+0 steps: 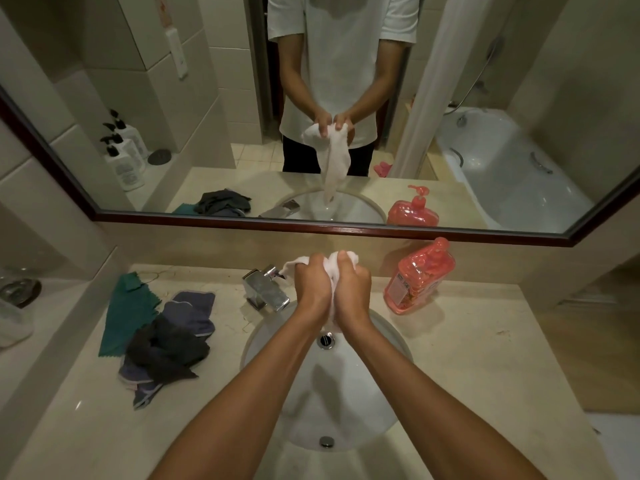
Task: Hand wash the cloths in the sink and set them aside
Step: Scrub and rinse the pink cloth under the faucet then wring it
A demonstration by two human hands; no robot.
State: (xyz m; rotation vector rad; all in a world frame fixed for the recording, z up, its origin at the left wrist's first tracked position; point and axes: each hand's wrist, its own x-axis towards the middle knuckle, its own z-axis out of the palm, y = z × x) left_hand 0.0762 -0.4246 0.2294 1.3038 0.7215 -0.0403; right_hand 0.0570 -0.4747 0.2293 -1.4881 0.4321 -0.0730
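Both hands grip one white cloth (331, 263) above the white sink (381, 341). My left hand (313, 284) and my right hand (353, 284) press together, knuckles facing me, with the cloth squeezed between them. The mirror shows the cloth's tail hanging down towards the basin. To the left on the counter lies a pile of dark grey and blue cloths (169, 344), and a green cloth (126, 313) lies flat beside it.
A chrome tap (266, 289) stands at the sink's back left, close to my left hand. A pink soap bottle (417, 278) stands at the back right. The drain (325, 341) lies below my wrists. A mirror (311, 223) runs along the wall.
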